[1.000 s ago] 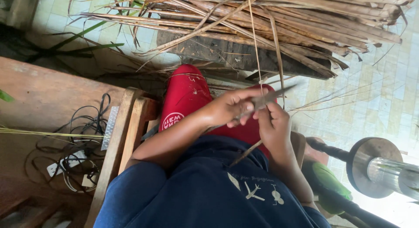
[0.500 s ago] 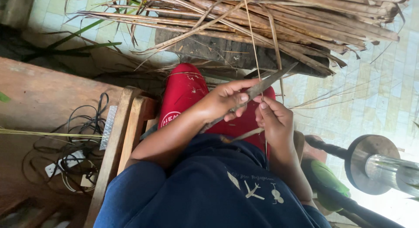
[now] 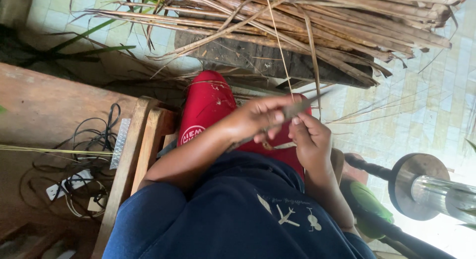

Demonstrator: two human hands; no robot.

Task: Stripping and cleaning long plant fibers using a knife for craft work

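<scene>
- Fingers point(image 3: 277, 116) of the left hand point(image 3: 258, 117) are closed round a thin knife blade point(image 3: 293, 109), thumb side pressing on its flat; the blade is blurred and angles up to the right.
- Right hand point(image 3: 310, 140) sits just beside the left one, touching it at the fingertips; its fingers are curled and pinch a thin dry leaf strip point(image 3: 279, 46) at the point where the blade lies.
- Strip position: it rises from the pinch almost straight up, crossing the dark wooden block point(image 3: 248, 56) and running out of the top edge of view.
- Both hands are held over the lap, above a red cloth point(image 3: 206, 108) with a white printed patch on the knees; dark blue garment point(image 3: 238, 214) fills the lower middle.
- Pile of dry palm leaves point(image 3: 347, 21) lies on the block and on the pale tiled floor point(image 3: 421, 110), well above the hands.
- Left of the lap: a wooden frame point(image 3: 141, 145), then a brown table point(image 3: 44, 110) carrying tangled black cables point(image 3: 94, 140) and a white power strip point(image 3: 67, 184).
- Lower right: a round metal disc on a shaft point(image 3: 419, 184), with a green object point(image 3: 369, 204) near it.
</scene>
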